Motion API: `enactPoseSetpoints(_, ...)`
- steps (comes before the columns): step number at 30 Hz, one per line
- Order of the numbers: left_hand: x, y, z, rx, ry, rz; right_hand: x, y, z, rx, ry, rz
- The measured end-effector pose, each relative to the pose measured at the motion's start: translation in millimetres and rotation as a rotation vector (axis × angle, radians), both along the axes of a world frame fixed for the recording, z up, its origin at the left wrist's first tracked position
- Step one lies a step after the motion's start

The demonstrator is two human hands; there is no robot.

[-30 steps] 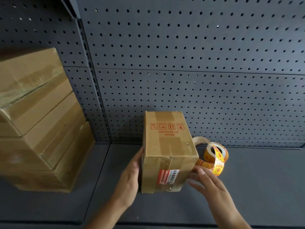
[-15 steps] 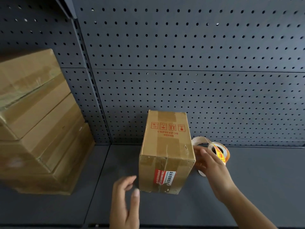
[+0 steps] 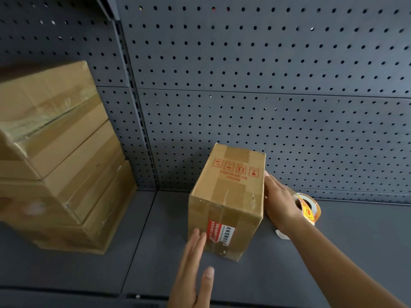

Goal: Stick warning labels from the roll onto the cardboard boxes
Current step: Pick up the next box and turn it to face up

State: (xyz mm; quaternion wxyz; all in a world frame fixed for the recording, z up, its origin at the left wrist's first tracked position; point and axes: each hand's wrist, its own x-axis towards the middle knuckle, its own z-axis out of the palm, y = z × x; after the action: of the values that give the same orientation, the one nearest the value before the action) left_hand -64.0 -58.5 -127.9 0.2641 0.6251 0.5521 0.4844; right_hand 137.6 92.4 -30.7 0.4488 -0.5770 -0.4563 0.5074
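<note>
A small taped cardboard box (image 3: pixel 229 196) stands on the dark shelf, with red handling symbols printed on top and a red-and-white label on its near face. My left hand (image 3: pixel 193 270) is flat with straight fingers, its fingertips touching the box's near face beside that label. My right hand (image 3: pixel 279 203) lies with straight fingers against the box's right side. Just behind that hand sits the roll of orange-yellow warning labels (image 3: pixel 309 208), with a loose end of white backing strip (image 3: pixel 281 234) trailing on the shelf.
A stack of larger cardboard boxes (image 3: pixel 55 165) fills the left of the shelf (image 3: pixel 333 252). A dark pegboard wall (image 3: pixel 266 85) closes the back, with an upright post (image 3: pixel 135 121) between the two bays.
My right hand has left the label roll and moved onto the box's right side. My left hand has risen to the box's near face. The box has turned slightly.
</note>
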Motion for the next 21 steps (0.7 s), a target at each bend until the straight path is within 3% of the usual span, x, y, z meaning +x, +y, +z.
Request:
enactPoseSetpoints(5,-7,13,4,-0.044,-0.069,0.018,14,-21,-15,0.004,0.079,-0.053)
enactPoseSetpoints(15,-29,66,17,-0.165,-0.23,-0.193,20,-94,-25,0.095,0.055,-0.086)
enactPoseSetpoints(21,-36,80,22,-0.259,-0.268,-0.182,18,-109,-30,0.164,-0.005,-0.017)
